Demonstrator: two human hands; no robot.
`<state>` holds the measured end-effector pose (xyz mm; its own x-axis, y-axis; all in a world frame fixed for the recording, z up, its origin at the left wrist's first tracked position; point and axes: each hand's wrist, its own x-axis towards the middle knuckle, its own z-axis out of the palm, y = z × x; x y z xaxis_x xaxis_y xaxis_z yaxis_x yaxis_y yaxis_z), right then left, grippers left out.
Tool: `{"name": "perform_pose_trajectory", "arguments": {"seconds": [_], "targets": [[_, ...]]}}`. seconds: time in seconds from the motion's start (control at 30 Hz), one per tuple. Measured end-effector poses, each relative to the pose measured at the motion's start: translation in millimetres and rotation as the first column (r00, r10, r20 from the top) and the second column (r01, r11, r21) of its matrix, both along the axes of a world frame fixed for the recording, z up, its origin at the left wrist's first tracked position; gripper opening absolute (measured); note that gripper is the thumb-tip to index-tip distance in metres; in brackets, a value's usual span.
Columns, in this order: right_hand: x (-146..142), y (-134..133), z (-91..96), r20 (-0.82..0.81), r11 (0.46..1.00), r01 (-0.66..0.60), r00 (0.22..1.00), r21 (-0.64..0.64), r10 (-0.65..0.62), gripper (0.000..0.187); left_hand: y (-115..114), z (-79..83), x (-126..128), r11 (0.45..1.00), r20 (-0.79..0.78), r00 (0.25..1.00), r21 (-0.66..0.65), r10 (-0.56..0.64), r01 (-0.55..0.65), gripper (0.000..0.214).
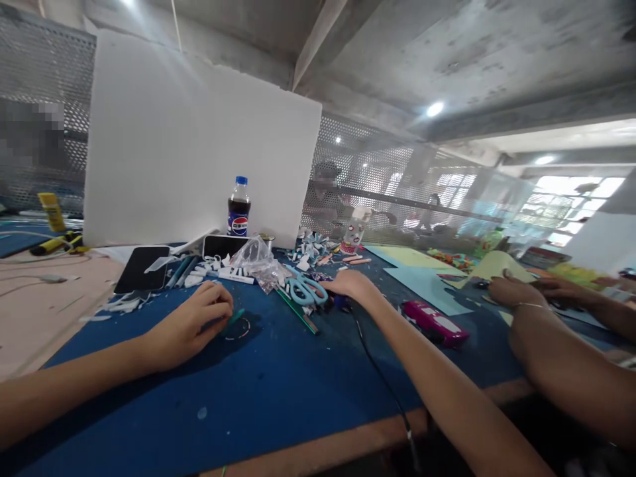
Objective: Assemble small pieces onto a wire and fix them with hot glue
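My left hand [199,324] rests on the blue tabletop with its fingers curled together around a small teal piece [236,317]. Beside those fingertips lies a thin beaded ring [241,330]. Farther right, my right hand [352,286] is closed over a dark blue corded tool [342,303], most of it hidden under the palm. From there a black cord [377,364] runs over the table's front edge. Light-blue scissors [305,290] lie just left of my right hand, and a green strip [298,311] sits below them.
White scraps [218,268], a clear plastic bag [258,262], a phone [142,269] and a cola bottle [239,209] stand before a white board [199,139]. A magenta case [434,323] and coloured paper [427,288] lie rightward, near another person's hands [517,295].
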<state>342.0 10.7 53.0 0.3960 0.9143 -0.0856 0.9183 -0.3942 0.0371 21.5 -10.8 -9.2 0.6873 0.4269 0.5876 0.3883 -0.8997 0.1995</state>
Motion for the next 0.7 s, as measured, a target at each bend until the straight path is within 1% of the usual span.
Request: {"name": "perform_pose_trajectory", "arguments": {"seconds": [0.03, 0.13, 0.2, 0.27, 0.33, 0.43, 0.53, 0.57, 0.63, 0.7], "targets": [[2, 2, -1.4, -0.004, 0.999, 0.006, 1.000, -0.035, -0.006, 0.032, 0, -0.3, 0, 1.000, 0.014, 1.000, 0.011, 0.002, -0.002, 0.021], [4, 7, -3.5, -0.041, 0.995, 0.002, 0.999, -0.096, -0.006, 0.030, 1, -1.0, 0, 0.999, 0.042, 0.999, 0.051, 0.016, -0.018, 0.019], [3, 7, -2.7, -0.083, 0.993, -0.012, 0.997, -0.117, 0.002, 0.029, 1, -1.1, 0, 0.995, 0.089, 0.995, 0.089, 0.039, -0.047, 0.018], [3, 6, -1.6, -0.121, 0.993, -0.021, 0.993, -0.114, 0.007, 0.028, 2, -1.1, 0, 0.989, 0.149, 0.987, 0.124, 0.063, -0.082, 0.016], [4, 5, -0.9, -0.138, 0.997, -0.020, 0.990, -0.080, 0.009, 0.028, 3, -0.8, 0, 0.983, 0.188, 0.979, 0.150, 0.081, -0.111, 0.015], [5, 4, 0.5, -0.133, 1.000, -0.010, 0.991, 0.028, 0.013, 0.028, 5, 0.3, -2, 0.967, 0.216, 0.970, 0.204, 0.109, -0.154, 0.014], [3, 4, 4.1, -0.134, 0.985, -0.011, 0.990, 0.174, 0.035, 0.028, 8, 1.3, -4, 0.939, 0.178, 0.972, 0.282, 0.151, -0.197, 0.013], [1, 3, 5.4, -0.135, 0.971, -0.021, 0.989, 0.239, 0.055, 0.029, 10, 1.5, -5, 0.928, 0.160, 0.973, 0.308, 0.168, -0.211, 0.013], [-7, 0, 6.5, -0.146, 0.930, -0.053, 0.983, 0.364, 0.113, 0.037, 13, 1.6, -6, 0.904, 0.144, 0.969, 0.356, 0.199, -0.238, 0.013], [-20, -5, 4.6, -0.176, 0.874, -0.122, 0.957, 0.470, 0.229, 0.036, 17, 1.4, -7, 0.881, 0.127, 0.968, 0.401, 0.217, -0.250, 0.014]]}}
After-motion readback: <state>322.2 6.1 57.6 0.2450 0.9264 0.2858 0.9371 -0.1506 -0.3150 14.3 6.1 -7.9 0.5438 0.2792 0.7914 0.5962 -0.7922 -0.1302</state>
